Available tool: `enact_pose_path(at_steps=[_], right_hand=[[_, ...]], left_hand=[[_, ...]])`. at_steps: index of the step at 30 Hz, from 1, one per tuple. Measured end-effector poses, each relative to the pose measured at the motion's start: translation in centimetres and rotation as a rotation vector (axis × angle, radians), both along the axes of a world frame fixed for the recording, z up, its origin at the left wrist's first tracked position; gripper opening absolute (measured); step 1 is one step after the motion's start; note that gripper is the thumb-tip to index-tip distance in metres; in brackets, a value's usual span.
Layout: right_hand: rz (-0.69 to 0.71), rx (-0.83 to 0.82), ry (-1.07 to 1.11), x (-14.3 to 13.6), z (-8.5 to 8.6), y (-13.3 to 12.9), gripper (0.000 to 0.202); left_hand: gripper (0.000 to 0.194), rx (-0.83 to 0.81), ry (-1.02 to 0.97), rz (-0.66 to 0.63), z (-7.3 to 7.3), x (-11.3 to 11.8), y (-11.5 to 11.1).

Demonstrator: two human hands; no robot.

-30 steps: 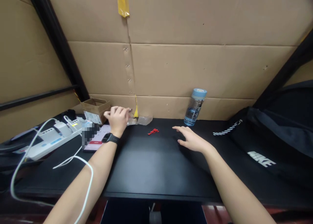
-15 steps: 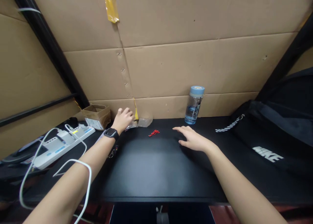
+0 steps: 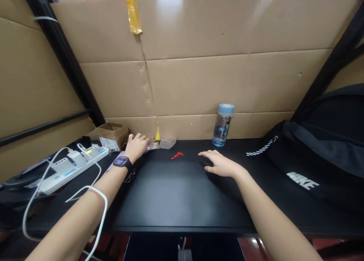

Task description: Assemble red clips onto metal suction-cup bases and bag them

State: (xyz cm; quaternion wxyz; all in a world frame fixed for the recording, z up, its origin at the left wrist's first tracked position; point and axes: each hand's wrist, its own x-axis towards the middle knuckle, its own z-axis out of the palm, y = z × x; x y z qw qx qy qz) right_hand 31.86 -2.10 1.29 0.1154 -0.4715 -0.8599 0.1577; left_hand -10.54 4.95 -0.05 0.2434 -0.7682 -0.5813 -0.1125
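My left hand [image 3: 137, 146] is over the back left of the black table [image 3: 170, 192], between a small open cardboard box [image 3: 115, 134] and some clear plastic wrapping [image 3: 167, 142]. Its fingers are apart and bent, and nothing shows in them; a dark watch is on the wrist. My right hand [image 3: 220, 163] hovers palm down, fingers spread and holding nothing, in front of a blue-capped water bottle [image 3: 223, 125]. A tangled red cord [image 3: 177, 155] lies on the table between the hands.
A white power strip [image 3: 71, 170] with plugs and cables lies at the left, one white cable looping over my left forearm. On the right sits a black backpack [image 3: 321, 154] with a striped strap [image 3: 263, 147]. A cardboard panel [image 3: 187, 82] stands behind the table.
My left hand has moved slightly left and down, away from the plastic wrapping. My right hand stays spread in nearly the same place. The camera view has shifted, showing more above the cardboard.
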Motion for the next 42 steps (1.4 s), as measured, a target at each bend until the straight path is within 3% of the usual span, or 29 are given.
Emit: enact_pose_path(at_steps=[9,13,15,18,20,22,27,30,35,42], right_hand=[[0.011,0.000,0.002,0.3,0.1,0.0,0.058],[-0.022,0.015,-0.006,0.7,0.2,0.2,0.057],[-0.039,0.025,-0.008,1.1,0.3,0.4,0.057],[-0.070,0.041,-0.004,1.7,0.2,0.7,0.057],[-0.087,0.044,-0.006,2.0,0.0,0.9,0.057],[-0.091,0.039,-0.011,2.2,-0.1,1.0,0.057],[-0.081,0.039,-0.009,2.2,-0.1,1.0,0.057],[-0.081,0.036,-0.004,2.1,0.0,0.9,0.057],[-0.078,0.031,-0.015,2.1,0.0,1.0,0.057],[-0.054,0.012,-0.006,2.1,-0.2,1.1,0.057]], left_hand=[[0.032,-0.092,-0.106,0.021,0.4,1.0,1.3],[0.040,-0.069,-0.175,-0.084,0.3,4.5,0.9],[0.043,-0.136,-0.185,-0.166,-0.3,6.7,0.8],[0.043,-0.174,-0.180,-0.170,-1.1,9.2,1.0],[0.032,-0.163,-0.178,-0.148,-1.4,10.1,1.4],[0.024,-0.150,-0.199,-0.126,-1.4,10.3,1.7],[0.027,-0.128,-0.274,-0.096,-1.3,10.1,2.1],[0.036,-0.120,-0.276,-0.097,-1.8,10.1,2.2],[0.024,-0.085,-0.348,-0.086,-2.6,10.0,2.3],[0.049,-0.103,-0.328,-0.110,-2.8,10.4,2.4]])
